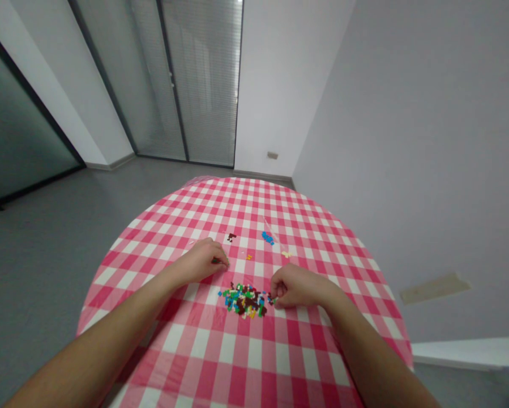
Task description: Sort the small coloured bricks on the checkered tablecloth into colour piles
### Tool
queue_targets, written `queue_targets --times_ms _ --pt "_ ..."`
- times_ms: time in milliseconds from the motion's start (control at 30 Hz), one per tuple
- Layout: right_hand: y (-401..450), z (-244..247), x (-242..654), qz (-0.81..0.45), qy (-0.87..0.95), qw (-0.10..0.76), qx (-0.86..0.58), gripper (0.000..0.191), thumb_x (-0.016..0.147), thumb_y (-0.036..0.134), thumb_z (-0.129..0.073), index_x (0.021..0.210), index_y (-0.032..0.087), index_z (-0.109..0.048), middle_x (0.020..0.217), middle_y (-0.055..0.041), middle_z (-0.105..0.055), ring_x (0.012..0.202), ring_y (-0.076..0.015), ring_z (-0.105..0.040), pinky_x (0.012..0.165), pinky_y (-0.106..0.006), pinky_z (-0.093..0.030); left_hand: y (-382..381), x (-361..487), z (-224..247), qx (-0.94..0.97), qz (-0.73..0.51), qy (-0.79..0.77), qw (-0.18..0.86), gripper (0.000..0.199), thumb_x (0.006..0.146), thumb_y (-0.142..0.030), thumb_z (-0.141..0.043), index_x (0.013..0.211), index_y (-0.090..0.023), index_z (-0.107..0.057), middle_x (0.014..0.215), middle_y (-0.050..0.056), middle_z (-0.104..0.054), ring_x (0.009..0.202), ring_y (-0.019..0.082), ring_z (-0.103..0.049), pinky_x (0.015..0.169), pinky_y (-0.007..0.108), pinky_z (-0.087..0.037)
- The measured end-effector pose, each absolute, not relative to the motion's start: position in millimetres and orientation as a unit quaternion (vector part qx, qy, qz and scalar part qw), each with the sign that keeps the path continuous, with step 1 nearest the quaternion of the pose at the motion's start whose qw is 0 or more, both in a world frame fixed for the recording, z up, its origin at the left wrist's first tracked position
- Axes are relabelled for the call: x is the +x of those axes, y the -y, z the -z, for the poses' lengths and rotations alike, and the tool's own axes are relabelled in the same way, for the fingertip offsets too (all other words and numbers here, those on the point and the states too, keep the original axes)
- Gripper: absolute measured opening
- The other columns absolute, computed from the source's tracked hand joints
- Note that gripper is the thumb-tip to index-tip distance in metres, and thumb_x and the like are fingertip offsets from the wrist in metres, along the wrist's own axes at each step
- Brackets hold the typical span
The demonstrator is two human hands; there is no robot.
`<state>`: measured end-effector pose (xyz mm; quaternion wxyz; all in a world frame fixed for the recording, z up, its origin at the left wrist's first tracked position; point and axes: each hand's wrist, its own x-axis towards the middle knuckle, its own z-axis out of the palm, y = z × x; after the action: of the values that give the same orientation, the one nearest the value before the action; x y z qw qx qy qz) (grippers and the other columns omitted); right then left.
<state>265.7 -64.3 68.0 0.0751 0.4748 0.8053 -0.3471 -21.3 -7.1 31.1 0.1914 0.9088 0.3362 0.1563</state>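
Observation:
A mixed heap of small plastic building bricks (246,300), in green, brown, blue, white and yellow, lies in the middle of the table. My left hand (203,260) rests on the cloth beyond the heap's left side, its fingers curled together. A greenish bit shows under those fingers, too small to name. At the heap's right edge, my right hand (299,286) has thumb and fingers pinched close to the loose pieces. A green speck shows by its fingertips; whether they hold it I cannot tell. Small groups lie beyond: brown pieces (231,237), blue pieces (268,238), yellow-orange pieces (249,257) and cream pieces (286,254).
A red-and-white checked tablecloth (212,362) covers the round table. A white wall (428,141) stands close on the right. Glass doors (203,85) with blinds are behind the table, and grey floor (33,272) spreads to the left.

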Motion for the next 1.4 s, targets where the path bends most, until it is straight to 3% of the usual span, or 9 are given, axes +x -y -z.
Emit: queue_targets --times_ms 233,433,567,767,1033,1233,1400 --pt "63.5 -66.9 266.9 0.341 -0.814 0.053 0.467 0.01 0.072 0.014 -0.069 0.079 0.017 -0.076 0.069 -0.0008 -0.07 0.058 -0.0099 -0.057 0.052 -0.02 -0.036 9.5 -19.6 -34.1 0.907 -0.181 -0.328 0.192 0.014 0.088 -0.023 -0.064 0.081 -0.021 -0.077 0.081 0.003 -0.076 0.078 0.018 -0.065 0.08 0.032 -0.042" --pt "54.7 -58.8 275.2 0.32 -0.812 -0.035 0.487 0.023 0.071 0.007 -0.059 0.081 0.018 -0.076 0.074 -0.0019 -0.073 0.062 -0.0123 -0.062 0.055 -0.021 -0.041 10.7 -19.0 -35.0 0.904 -0.186 -0.325 0.206 0.014 0.088 -0.019 -0.064 0.08 -0.021 -0.076 0.081 0.001 -0.076 0.077 0.017 -0.065 0.082 0.032 -0.042" --pt "53.1 -57.8 276.2 0.32 -0.807 -0.062 0.493 0.023 0.075 0.01 -0.058 0.082 0.018 -0.078 0.08 -0.0035 -0.076 0.067 -0.0141 -0.065 0.06 -0.023 -0.044 10.7 -19.0 -35.8 0.901 -0.187 -0.329 0.212 0.013 0.086 -0.018 -0.065 0.079 -0.021 -0.075 0.08 0.001 -0.076 0.077 0.017 -0.065 0.081 0.032 -0.042" --pt "52.6 -60.9 277.7 0.283 -0.791 -0.047 0.541 0.016 0.073 0.012 -0.064 0.077 0.019 -0.078 0.074 -0.0041 -0.075 0.062 -0.0145 -0.063 0.056 -0.025 -0.041 9.5 -19.7 -34.2 0.902 -0.187 -0.325 0.216 0.014 0.087 -0.02 -0.064 0.078 -0.021 -0.075 0.079 0.001 -0.075 0.075 0.017 -0.065 0.08 0.032 -0.043" --pt "52.6 -61.6 277.6 0.265 -0.8 -0.04 0.537 0.013 0.077 0.014 -0.066 0.078 0.02 -0.078 0.08 -0.005 -0.077 0.068 -0.0165 -0.066 0.058 -0.025 -0.043 9.9 -23.4 -36.5 0.878 -0.207 -0.373 0.219 0.016 0.085 -0.018 -0.061 0.078 -0.021 -0.075 0.08 0.003 -0.074 0.079 0.018 -0.064 0.077 0.031 -0.045" --pt "52.8 -42.5 243.7 0.208 -0.803 -0.118 0.546 0.018 0.088 0.023 -0.062 0.09 0.02 -0.079 0.092 -0.0057 -0.079 0.08 -0.0194 -0.071 0.07 -0.027 -0.046 13.2 -20.6 -44.0 0.835 -0.239 -0.452 0.203 0.019 0.085 -0.017 -0.056 0.081 -0.02 -0.074 0.084 0.005 -0.075 0.083 0.02 -0.064 0.076 0.032 -0.045" --pt "55.0 -29.5 224.5 0.247 -0.824 -0.159 0.484 0.021 0.093 0.028 -0.059 0.093 0.023 -0.08 0.092 -0.0047 -0.079 0.078 -0.0183 -0.07 0.068 -0.025 -0.044 18.8 -9.1 -32.7 0.868 -0.235 -0.39 0.199 0.018 0.088 -0.018 -0.058 0.083 -0.021 -0.075 0.081 0.004 -0.072 0.08 0.02 -0.061 0.078 0.034 -0.045"
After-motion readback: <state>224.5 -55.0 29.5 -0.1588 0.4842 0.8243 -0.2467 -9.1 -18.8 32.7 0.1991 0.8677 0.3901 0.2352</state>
